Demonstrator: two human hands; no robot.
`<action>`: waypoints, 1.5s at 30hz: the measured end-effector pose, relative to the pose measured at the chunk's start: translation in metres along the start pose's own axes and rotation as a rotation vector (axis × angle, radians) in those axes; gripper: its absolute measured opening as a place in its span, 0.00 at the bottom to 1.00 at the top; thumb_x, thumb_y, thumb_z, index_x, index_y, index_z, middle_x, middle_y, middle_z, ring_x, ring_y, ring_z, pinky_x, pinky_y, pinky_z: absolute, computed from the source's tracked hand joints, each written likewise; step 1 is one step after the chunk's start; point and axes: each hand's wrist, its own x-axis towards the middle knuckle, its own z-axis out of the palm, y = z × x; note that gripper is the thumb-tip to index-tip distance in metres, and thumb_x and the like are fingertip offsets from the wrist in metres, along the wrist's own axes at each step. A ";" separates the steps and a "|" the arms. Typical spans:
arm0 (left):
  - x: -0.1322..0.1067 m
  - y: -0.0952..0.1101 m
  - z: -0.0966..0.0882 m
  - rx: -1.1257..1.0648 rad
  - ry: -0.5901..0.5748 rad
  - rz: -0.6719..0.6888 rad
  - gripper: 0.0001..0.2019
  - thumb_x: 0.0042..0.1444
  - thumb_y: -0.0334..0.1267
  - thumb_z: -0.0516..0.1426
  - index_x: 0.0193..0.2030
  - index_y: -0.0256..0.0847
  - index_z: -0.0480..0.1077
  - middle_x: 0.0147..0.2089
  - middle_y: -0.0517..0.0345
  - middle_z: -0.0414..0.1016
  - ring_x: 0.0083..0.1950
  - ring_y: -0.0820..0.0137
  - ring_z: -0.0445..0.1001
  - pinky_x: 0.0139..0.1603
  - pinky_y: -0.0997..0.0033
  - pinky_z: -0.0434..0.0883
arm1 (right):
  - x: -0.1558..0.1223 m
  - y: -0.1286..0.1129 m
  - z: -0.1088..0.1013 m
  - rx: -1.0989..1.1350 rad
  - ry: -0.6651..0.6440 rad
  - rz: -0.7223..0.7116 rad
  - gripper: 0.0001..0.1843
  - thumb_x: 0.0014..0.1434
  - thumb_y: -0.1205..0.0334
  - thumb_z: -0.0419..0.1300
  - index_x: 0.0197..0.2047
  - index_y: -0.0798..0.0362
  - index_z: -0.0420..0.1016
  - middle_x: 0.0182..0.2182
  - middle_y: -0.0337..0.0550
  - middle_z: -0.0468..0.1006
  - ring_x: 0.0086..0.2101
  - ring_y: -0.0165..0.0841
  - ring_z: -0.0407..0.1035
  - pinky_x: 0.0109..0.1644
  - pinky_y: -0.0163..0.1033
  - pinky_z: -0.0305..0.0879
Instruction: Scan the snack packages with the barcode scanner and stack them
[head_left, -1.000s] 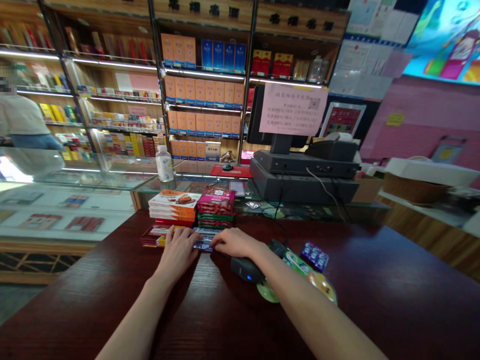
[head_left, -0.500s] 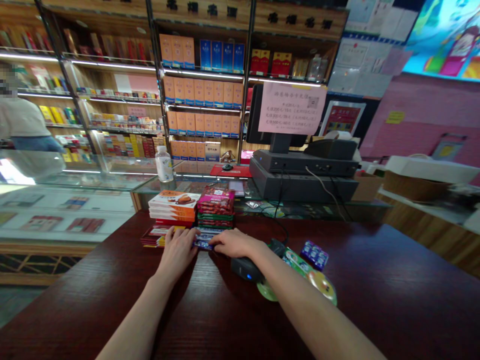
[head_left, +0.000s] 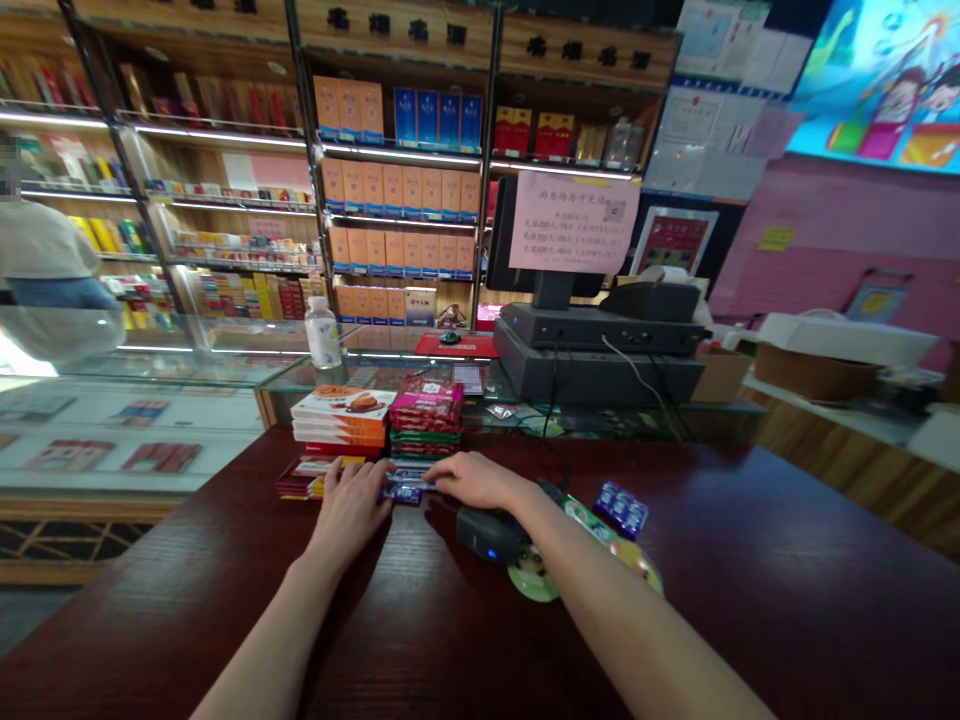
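My left hand (head_left: 351, 503) lies flat on the dark red counter (head_left: 750, 600), its fingers spread over flat snack packs (head_left: 300, 478) and touching a small blue packet (head_left: 407, 489). From the other side my right hand (head_left: 474, 480) rests palm down with its fingers on the same blue packet. Just behind the hands stand two stacks: orange-and-white boxes (head_left: 341, 412) on the left, pink and green packets (head_left: 425, 412) on the right.
A black handheld scanner (head_left: 489, 533) lies under my right forearm, beside round green stickers (head_left: 534, 580) and a purple packet (head_left: 621, 507). Behind are a cash register with a monitor (head_left: 592, 350), a water bottle (head_left: 323, 333), a glass display case and shelves. A person stands at far left (head_left: 37, 255).
Both hands stay on the blue packet and have barely shifted; the camera has swung slightly to the right.
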 end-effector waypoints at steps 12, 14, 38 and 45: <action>0.001 0.003 0.001 -0.015 0.009 0.061 0.11 0.58 0.40 0.57 0.47 0.46 0.73 0.46 0.53 0.81 0.54 0.55 0.74 0.68 0.44 0.53 | -0.039 0.018 -0.009 0.096 0.170 0.064 0.18 0.62 0.64 0.58 0.52 0.45 0.81 0.50 0.38 0.83 0.51 0.37 0.76 0.58 0.39 0.67; 0.001 0.003 0.000 -0.005 0.012 0.063 0.11 0.58 0.40 0.57 0.48 0.47 0.73 0.46 0.53 0.81 0.54 0.55 0.74 0.69 0.43 0.52 | -0.048 0.022 -0.012 0.098 0.191 0.077 0.17 0.62 0.65 0.58 0.52 0.45 0.81 0.50 0.38 0.83 0.51 0.37 0.76 0.58 0.39 0.67; 0.060 0.067 -0.023 -0.132 -0.053 0.254 0.11 0.60 0.45 0.56 0.47 0.50 0.75 0.51 0.57 0.81 0.58 0.59 0.74 0.70 0.46 0.51 | -0.119 0.096 -0.029 0.177 0.371 0.243 0.20 0.60 0.70 0.53 0.49 0.50 0.82 0.49 0.40 0.83 0.52 0.35 0.76 0.59 0.41 0.67; 0.083 0.121 -0.023 -0.184 -0.099 0.345 0.11 0.60 0.44 0.56 0.47 0.49 0.75 0.49 0.57 0.82 0.54 0.59 0.75 0.69 0.43 0.51 | -0.141 0.115 -0.036 0.170 0.406 0.288 0.21 0.60 0.72 0.52 0.49 0.50 0.82 0.49 0.41 0.84 0.51 0.34 0.76 0.59 0.40 0.67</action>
